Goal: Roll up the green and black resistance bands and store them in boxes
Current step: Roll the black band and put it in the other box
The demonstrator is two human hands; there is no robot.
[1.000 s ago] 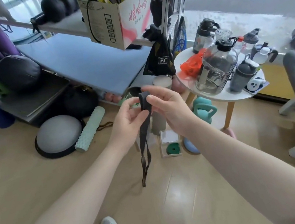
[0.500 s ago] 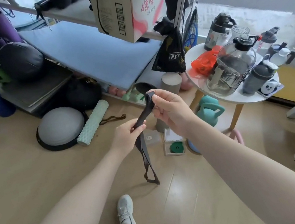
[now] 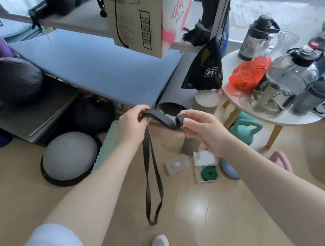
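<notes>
black resistance band [image 3: 157, 116]: held above floor; right hand [image 3: 199, 126] pinches curled end, left hand [image 3: 133, 123] grips slack, loop hanging. green band [image 3: 209, 172] boxed, near right. step: starting roll; next: wind tightly.

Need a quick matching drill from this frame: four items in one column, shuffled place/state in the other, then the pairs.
Things:
1. black band
2. green band
3. red bag
4. cardboard box

Places/states:
A. on the shelf, above the blue mat
B. coiled in a clear box on the floor
C. on the round white table
D. held between both hands, loop hanging down

Pairs: 1-D, 2-B, 3-C, 4-A
</notes>
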